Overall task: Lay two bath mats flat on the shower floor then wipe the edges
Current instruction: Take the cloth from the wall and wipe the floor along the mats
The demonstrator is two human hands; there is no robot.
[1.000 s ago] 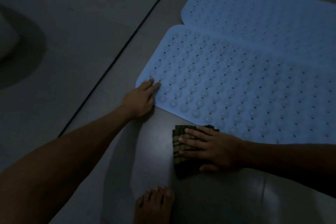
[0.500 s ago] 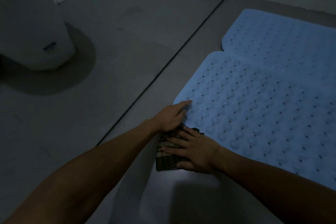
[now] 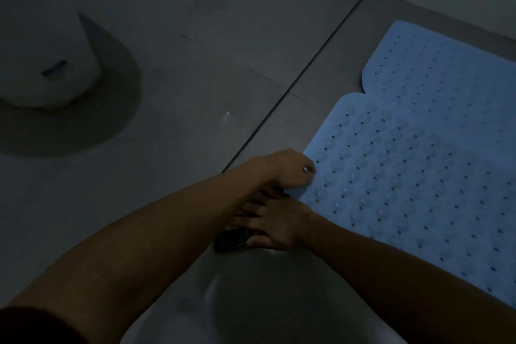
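- near bath mat (image 3: 418,190) lies flat on the shower floor (image 3: 293,126), bumps up; far bath mat (image 3: 446,70) sits just beyond it, their edges touching or slightly overlapped, cannot tell which.
- left hand (image 3: 287,169) is at the near mat's corner, fingers curled down onto or round the rim; judged to be pinning or lifting that corner so the cloth can reach the edge. whether the rim is actually pinched is not clear in this dim light.
- right hand (image 3: 275,225) lies palm down on a dark folded cloth (image 3: 231,240), fingers straight and slightly spread, pressing it to the floor just beside the mat's near edge.
- forearms cross: the left arm reaches over the right hand's fingers.
- judged stage: both mats laid; edge wiping in progress at this corner.
- a white pedestal base (image 3: 47,36) stands well apart on the left.
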